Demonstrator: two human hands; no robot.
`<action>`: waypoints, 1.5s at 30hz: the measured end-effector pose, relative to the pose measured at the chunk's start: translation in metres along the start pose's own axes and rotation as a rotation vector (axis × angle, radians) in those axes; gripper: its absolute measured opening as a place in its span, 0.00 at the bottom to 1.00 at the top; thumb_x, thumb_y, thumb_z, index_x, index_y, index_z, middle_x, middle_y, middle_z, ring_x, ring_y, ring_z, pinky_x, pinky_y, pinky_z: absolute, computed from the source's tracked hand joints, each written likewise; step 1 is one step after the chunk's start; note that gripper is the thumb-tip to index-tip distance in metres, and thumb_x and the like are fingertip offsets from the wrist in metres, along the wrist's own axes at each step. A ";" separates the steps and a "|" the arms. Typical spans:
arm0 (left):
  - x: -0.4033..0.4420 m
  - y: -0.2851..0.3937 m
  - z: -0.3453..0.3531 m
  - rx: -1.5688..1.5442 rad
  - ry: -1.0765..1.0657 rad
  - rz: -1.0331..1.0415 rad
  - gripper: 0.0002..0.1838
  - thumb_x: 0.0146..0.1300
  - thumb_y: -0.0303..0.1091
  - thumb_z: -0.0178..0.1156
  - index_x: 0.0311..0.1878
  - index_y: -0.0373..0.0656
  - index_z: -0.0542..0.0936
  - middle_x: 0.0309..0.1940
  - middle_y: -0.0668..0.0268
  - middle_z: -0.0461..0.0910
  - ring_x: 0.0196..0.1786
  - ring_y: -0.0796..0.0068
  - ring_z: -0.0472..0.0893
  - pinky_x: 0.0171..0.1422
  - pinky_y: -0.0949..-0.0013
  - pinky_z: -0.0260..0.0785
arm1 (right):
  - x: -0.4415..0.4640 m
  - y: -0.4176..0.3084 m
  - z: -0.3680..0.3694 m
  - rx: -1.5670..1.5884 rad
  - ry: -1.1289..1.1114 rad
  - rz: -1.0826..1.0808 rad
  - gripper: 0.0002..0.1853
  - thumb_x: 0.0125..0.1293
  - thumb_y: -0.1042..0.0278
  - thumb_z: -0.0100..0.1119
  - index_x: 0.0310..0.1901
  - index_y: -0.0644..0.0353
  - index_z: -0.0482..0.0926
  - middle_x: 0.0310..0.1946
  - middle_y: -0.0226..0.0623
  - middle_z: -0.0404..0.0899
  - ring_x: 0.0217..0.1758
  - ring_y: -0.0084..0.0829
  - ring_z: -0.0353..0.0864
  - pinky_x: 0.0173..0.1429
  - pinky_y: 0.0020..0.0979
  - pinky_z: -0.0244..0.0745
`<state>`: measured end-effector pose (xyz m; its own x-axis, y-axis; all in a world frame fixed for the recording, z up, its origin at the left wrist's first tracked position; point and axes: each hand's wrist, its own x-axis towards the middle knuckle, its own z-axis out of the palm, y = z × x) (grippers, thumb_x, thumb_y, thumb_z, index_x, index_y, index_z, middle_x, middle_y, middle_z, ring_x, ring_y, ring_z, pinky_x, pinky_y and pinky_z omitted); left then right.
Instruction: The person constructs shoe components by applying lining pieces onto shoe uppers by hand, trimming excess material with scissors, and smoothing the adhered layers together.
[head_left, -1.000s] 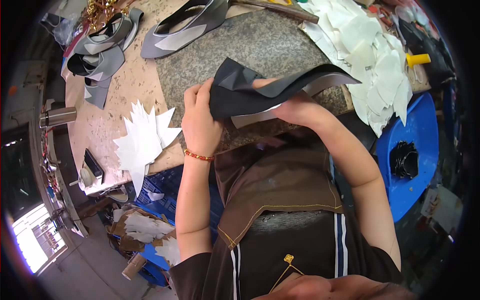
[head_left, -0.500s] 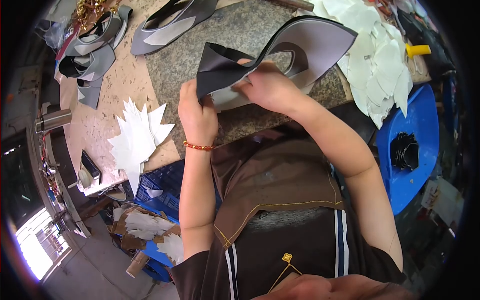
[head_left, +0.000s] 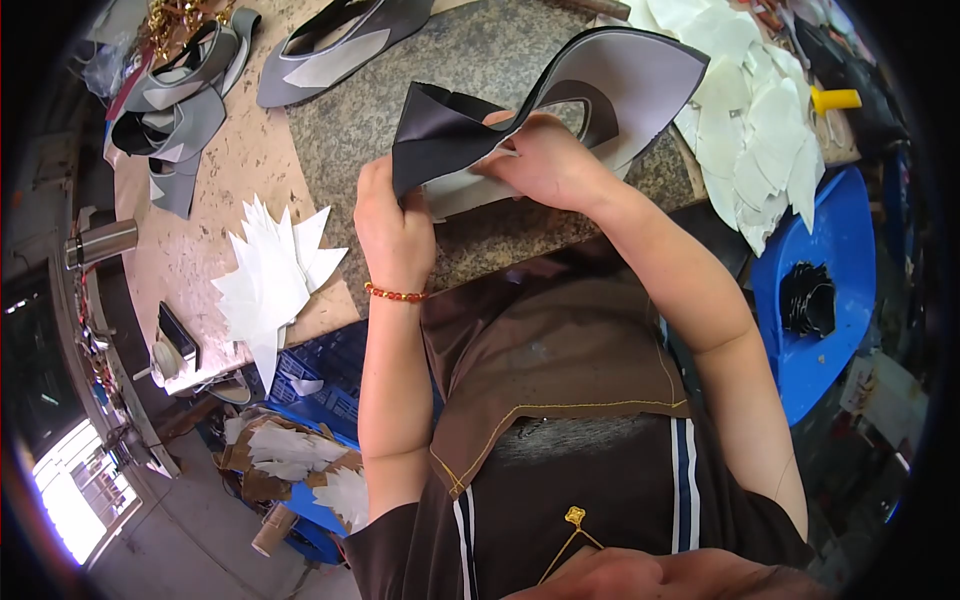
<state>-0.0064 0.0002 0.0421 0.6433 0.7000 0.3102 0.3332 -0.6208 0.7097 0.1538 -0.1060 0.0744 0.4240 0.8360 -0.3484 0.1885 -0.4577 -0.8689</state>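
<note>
A shoe upper point(head_left: 640, 85), black on one face and pale grey on the other, is held up in both hands above a speckled stone slab point(head_left: 470, 65). My left hand point(head_left: 392, 225), with a red beaded bracelet at its wrist, is closed on the near left end, thumb on the near side and some fingers hidden behind. My right hand point(head_left: 550, 165) reaches into the fold at the middle, fingers pinching the material near a pale inner edge. Its fingertips are partly covered by the black face.
Similar grey uppers point(head_left: 340, 60) lie at the back left. White pointed pieces point(head_left: 270, 270) fan out beside a phone point(head_left: 180, 332). At right are a pile of white pieces point(head_left: 760, 130), a yellow-handled object point(head_left: 836, 100) and a blue basin point(head_left: 850, 230) holding black pieces point(head_left: 808, 300).
My right hand has shifted slightly within the fold, and the upper has tilted very little. Both hands keep their hold.
</note>
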 end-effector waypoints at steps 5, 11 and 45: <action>0.002 0.005 -0.001 0.017 -0.025 -0.035 0.14 0.60 0.18 0.54 0.50 0.35 0.79 0.44 0.52 0.80 0.47 0.52 0.80 0.55 0.62 0.70 | 0.010 0.023 0.014 -0.319 0.149 -0.410 0.10 0.57 0.66 0.63 0.34 0.65 0.80 0.28 0.49 0.81 0.35 0.50 0.82 0.42 0.41 0.77; 0.006 0.012 0.001 0.215 -0.112 -0.017 0.29 0.55 0.22 0.63 0.62 0.40 0.73 0.50 0.51 0.76 0.54 0.50 0.78 0.58 0.57 0.70 | 0.003 0.016 0.021 -0.722 0.197 -0.545 0.07 0.55 0.70 0.61 0.32 0.64 0.81 0.30 0.48 0.83 0.37 0.49 0.84 0.41 0.43 0.79; -0.046 0.010 -0.031 -0.124 0.556 -0.018 0.45 0.58 0.22 0.65 0.75 0.36 0.50 0.75 0.51 0.47 0.78 0.54 0.50 0.79 0.56 0.43 | 0.160 0.018 -0.185 -0.778 0.706 -0.282 0.16 0.64 0.56 0.59 0.40 0.62 0.83 0.39 0.52 0.83 0.44 0.52 0.83 0.49 0.46 0.77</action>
<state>-0.0544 -0.0271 0.0543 0.1678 0.8117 0.5595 0.2360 -0.5841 0.7766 0.3885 -0.0365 0.0680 0.6444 0.6919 0.3255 0.7627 -0.5511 -0.3384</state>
